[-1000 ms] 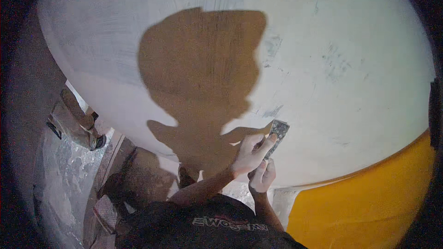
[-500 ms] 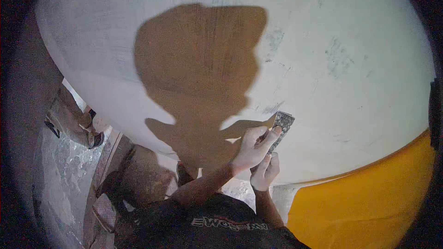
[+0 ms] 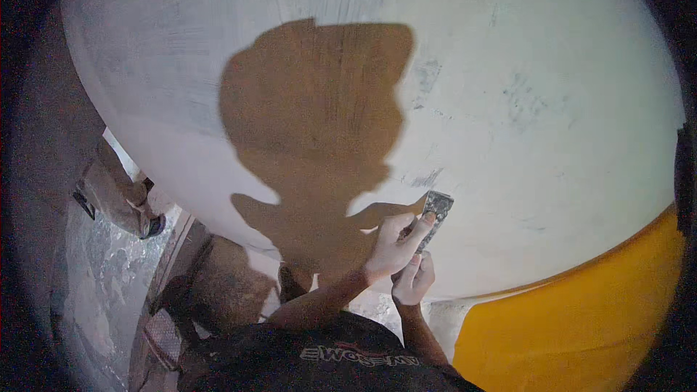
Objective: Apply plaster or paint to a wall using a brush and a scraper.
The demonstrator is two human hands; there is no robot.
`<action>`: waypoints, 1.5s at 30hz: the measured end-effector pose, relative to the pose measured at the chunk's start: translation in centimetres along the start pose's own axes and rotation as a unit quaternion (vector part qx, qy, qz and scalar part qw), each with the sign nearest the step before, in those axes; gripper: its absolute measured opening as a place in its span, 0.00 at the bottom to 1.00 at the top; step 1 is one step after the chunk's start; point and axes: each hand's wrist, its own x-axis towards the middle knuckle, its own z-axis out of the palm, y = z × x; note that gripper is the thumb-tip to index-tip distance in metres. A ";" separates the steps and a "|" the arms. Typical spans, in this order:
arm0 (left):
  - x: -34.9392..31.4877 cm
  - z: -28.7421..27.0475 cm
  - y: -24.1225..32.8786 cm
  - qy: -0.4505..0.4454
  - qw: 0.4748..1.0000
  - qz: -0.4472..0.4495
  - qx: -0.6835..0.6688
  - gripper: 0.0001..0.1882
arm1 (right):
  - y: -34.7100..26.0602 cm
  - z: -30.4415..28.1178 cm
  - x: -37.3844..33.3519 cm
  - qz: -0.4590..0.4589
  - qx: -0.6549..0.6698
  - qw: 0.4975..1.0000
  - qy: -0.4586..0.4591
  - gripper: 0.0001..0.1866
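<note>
In the head view, the step in hand seemed to be rubbing or smoothing a broad, curved, off-white surface (image 3: 544, 167) with a flat, speckled grey-and-black rectangular block (image 3: 440, 205), the landmark here. The block lay tilted before that surface, with dark grey smudges (image 3: 428, 176) just above it; whether it pressed on the surface could not be told. A further stroke would, by judgement, call for keeping the block's face flush with the curve under even pressure.

The left hand (image 3: 392, 248), at the block's lower left, had its fingers bent and its thumb laid along the block's near face, gripping it; its forearm slanted up toward the block. The right hand (image 3: 414, 282) sat just below the block, fingers curled nearly closed by its lower end; whether they gripped it could not be told. A yellow-orange sheet (image 3: 566, 337) spread well below and right of the block.
</note>
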 end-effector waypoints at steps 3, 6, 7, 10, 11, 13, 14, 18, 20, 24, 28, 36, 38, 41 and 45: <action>0.7 -0.2 0.7 0.010 0.998 0.054 0.013 0.22 | -0.6 0.6 0.2 0.016 0.001 1.000 0.005 0.12; 0.0 0.3 0.3 0.021 0.998 0.025 -0.049 0.25 | 0.8 0.3 -0.7 0.026 0.003 1.000 0.016 0.13; 0.1 0.3 0.1 0.015 0.998 0.012 -0.060 0.26 | 1.4 0.2 -0.7 0.035 -0.004 0.999 0.010 0.14; 0.1 0.3 -0.7 0.022 0.998 0.012 -0.063 0.25 | 0.7 0.0 -0.5 0.073 0.073 0.995 -0.012 0.14; 0.3 0.3 -1.1 0.036 0.997 0.037 -0.055 0.25 | 0.9 0.3 -0.6 0.075 0.073 0.994 -0.012 0.14; 0.3 0.0 -0.1 0.031 0.999 0.012 -0.023 0.25 | 1.1 0.6 0.1 0.027 0.048 0.998 0.014 0.14; -0.1 0.2 -0.8 0.017 1.000 0.000 -0.024 0.23 | 1.6 0.2 -0.3 0.026 0.047 0.998 0.015 0.14; 0.1 -0.1 -0.6 0.014 1.000 0.004 -0.016 0.22 | 0.0 0.2 -0.1 0.030 0.022 0.999 -0.002 0.13; 0.2 -0.1 -0.3 0.016 0.999 -0.007 -0.040 0.22 | -0.3 0.5 -0.1 0.008 0.002 1.000 0.009 0.13; 0.0 -0.2 0.2 0.023 0.999 0.028 -0.019 0.24 | 0.6 0.4 -0.5 0.027 -0.002 1.000 0.009 0.13; 0.5 0.1 -0.1 0.026 0.998 0.050 0.000 0.25 | -0.1 0.1 0.2 0.016 0.025 1.000 0.005 0.13; 0.2 -0.1 -0.4 0.050 0.998 -0.006 -0.048 0.23 | 0.7 -0.1 -0.2 0.049 -0.027 0.998 -0.008 0.11; 0.3 -0.3 -0.7 -0.001 1.000 0.003 -0.008 0.20 | -0.4 0.2 -0.4 0.041 -0.009 0.999 0.007 0.12; 0.3 0.7 -1.5 0.082 0.989 0.106 0.058 0.19 | 0.5 0.9 -0.5 0.028 0.030 0.999 0.033 0.15; 0.4 0.1 -0.8 0.026 0.998 -0.007 -0.059 0.23 | 1.9 1.0 -0.4 -0.051 -0.042 0.997 0.044 0.14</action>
